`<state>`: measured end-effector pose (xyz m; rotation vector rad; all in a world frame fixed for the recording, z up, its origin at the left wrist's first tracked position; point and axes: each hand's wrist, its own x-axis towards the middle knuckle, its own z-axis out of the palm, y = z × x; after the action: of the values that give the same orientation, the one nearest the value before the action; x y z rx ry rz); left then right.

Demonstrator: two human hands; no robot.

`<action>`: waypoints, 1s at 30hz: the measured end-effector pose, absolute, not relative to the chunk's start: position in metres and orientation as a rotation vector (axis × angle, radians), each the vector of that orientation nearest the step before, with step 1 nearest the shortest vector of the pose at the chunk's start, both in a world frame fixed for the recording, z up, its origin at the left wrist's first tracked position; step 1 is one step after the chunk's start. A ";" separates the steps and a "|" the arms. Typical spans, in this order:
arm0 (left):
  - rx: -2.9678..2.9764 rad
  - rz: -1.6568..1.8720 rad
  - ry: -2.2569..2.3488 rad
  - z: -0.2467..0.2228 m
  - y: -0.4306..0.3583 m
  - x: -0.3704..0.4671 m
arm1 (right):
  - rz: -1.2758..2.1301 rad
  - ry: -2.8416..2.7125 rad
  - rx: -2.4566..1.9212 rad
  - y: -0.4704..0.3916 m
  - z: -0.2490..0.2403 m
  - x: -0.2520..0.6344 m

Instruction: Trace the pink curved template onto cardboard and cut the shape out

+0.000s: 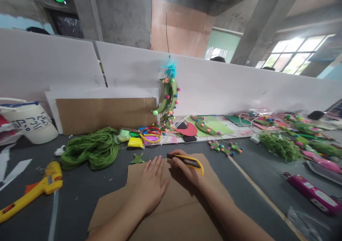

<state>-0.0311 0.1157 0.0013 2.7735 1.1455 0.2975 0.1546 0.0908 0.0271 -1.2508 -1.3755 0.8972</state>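
Note:
A piece of brown cardboard (pixel 176 212) with cut, uneven edges lies on the dark table in front of me. My left hand (pixel 151 184) rests flat on it, fingers stretched out and pointing away from me. Just to the right, my right hand (pixel 187 168) grips a yellow and black utility knife (pixel 191 161) above the cardboard. The knife's dark front end points left; whether its blade is out, I cannot tell. A small green star (pixel 138 158) lies at the cardboard's far left edge, beyond my left hand.
On the left are a yellow hot glue gun (pixel 45 184), green yarn (pixel 91 148) and a white bucket (pixel 30 123). Scissors (pixel 151 136) lie behind the cardboard. A green crescent with pompoms (pixel 171 95) hangs by the white partition (pixel 128 70). To the right is a purple bottle-like object (pixel 311 193).

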 end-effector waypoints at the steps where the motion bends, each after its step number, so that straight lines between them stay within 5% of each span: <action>1: 2.778 0.300 1.146 0.001 0.116 -0.031 | 0.877 -1.406 -1.256 0.091 0.026 0.157; 30: 2.737 0.233 1.221 0.018 0.111 -0.020 | 0.617 -1.604 -1.489 0.086 0.017 0.146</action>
<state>-0.0203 0.1109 0.0181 2.7368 1.2208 0.2334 0.1457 0.0865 0.0171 -1.4891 -1.6037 0.6167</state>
